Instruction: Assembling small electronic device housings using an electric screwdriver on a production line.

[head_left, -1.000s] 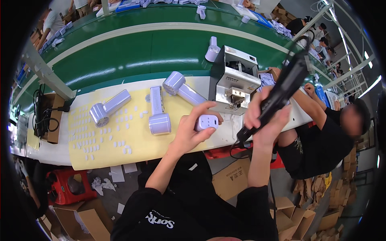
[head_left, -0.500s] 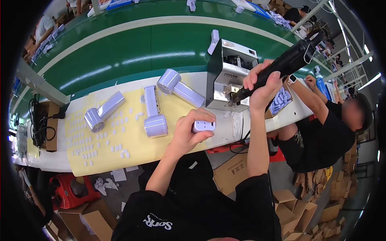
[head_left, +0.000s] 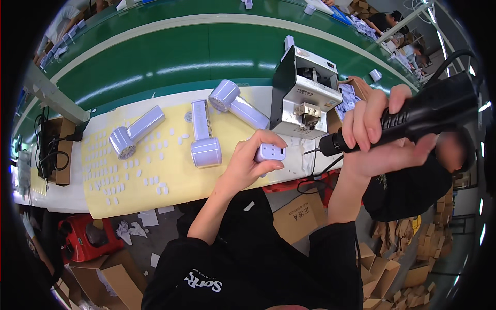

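My left hand (head_left: pixel 244 164) is closed around a lavender plastic handheld device (head_left: pixel 272 152). Its end, with a dark port slot and small holes, faces up; the rest is hidden by my fingers. In my right hand (head_left: pixel 369 126) is a black electric screwdriver (head_left: pixel 436 106), held nearly level with its bit pointing left, a short way from the device and apart from it. Behind the bit stands a metal-and-black screw feeder (head_left: pixel 315 95). Three lavender hammer-shaped devices with round heads lie at left: one device (head_left: pixel 124 142), a middle one (head_left: pixel 205 150) and a farther one (head_left: pixel 225 95).
Small white oval pieces (head_left: pixel 106 175) lie in rows on a yellow sheet (head_left: pixel 150 199). A carton of lavender parts (head_left: pixel 349 98) stands beyond the feeder. A cardboard box with black cables (head_left: pixel 64 150) is at the left end. At right sits a co-worker (head_left: pixel 408 191); a green conveyor (head_left: pixel 181 57) runs behind.
My right hand has drawn the screwdriver away from the feeder, rightward and toward me, and turned it closer to level. My left hand still holds the device, slightly farther right in view.
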Demonstrator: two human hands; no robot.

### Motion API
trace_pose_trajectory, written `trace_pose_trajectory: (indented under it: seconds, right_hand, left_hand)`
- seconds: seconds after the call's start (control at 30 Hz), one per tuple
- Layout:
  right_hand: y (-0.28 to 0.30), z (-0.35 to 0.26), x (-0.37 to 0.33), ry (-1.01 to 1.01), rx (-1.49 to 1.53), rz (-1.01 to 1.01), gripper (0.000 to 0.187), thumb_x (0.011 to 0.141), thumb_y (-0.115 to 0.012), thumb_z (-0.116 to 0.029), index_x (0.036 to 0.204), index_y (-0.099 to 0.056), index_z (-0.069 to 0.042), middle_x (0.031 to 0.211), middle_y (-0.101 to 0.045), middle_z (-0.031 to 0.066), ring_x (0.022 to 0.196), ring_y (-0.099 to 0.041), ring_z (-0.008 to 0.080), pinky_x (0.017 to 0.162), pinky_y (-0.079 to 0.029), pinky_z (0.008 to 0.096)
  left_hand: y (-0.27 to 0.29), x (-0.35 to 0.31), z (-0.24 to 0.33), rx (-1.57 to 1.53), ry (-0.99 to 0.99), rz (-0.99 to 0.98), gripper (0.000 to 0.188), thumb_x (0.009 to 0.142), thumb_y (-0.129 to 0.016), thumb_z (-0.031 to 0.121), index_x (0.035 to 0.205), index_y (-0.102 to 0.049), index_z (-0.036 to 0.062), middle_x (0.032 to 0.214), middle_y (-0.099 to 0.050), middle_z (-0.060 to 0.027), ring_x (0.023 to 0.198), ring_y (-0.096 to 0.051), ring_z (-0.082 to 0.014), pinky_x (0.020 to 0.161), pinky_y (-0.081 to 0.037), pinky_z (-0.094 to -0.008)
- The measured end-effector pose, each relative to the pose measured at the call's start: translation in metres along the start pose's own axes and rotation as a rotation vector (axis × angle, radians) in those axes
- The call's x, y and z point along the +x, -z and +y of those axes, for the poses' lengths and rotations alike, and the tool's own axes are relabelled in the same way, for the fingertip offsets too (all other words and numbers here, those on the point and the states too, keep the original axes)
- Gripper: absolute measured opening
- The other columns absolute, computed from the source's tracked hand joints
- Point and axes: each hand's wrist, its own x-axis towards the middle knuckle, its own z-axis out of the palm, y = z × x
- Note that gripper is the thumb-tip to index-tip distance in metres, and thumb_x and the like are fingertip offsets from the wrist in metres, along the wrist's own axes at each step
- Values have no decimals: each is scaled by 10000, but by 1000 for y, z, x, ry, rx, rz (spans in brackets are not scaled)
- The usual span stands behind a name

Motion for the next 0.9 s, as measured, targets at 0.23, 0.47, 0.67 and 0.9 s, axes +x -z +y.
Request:
trace_pose_trajectory:
  seconds: [0.23, 0.47, 0.67, 0.9]
  right_hand:
    - [-36, 9, 9, 49, 40, -212, 657, 728, -433, -734, 865, -370, -94, 514, -363, -1, 331, -316, 81, 307, -274, 227]
    - [-39, 27, 10, -14, -73, -223, 701, 701, -425, -775, 866, -365, -96, 505, -369, 0, 325, -317, 83, 310, -295, 229]
    - [-39, 30, 10, -49, -67, -182, 711, 694, -428, -781, 874, -371, -96, 509, -378, -1, 330, -325, 80, 311, -300, 226]
    - [-27, 29, 10, -3, -34, -276, 705, 697, -439, -773, 878, -378, -94, 520, -387, -2, 341, -339, 78, 318, -310, 219]
  left_hand:
    - [0, 0, 9, 97, -46, -37, 381, 739, -718, 224, 999, -503, 46, 928, -609, -69, 765, -595, -201, 680, -458, -274]
    - [1, -2, 13, 122, 3, -63, 404, 738, -717, 235, 1008, -494, 33, 935, -625, -89, 810, -622, -251, 698, -473, -299]
    - [4, 1, 12, 151, -45, -67, 417, 731, -720, 236, 1011, -488, 32, 917, -630, -91, 799, -626, -258, 692, -477, -305]
    - [4, 1, 11, 164, -50, -75, 427, 721, -728, 240, 1006, -485, 34, 907, -628, -92, 792, -625, -264, 688, -475, -310]
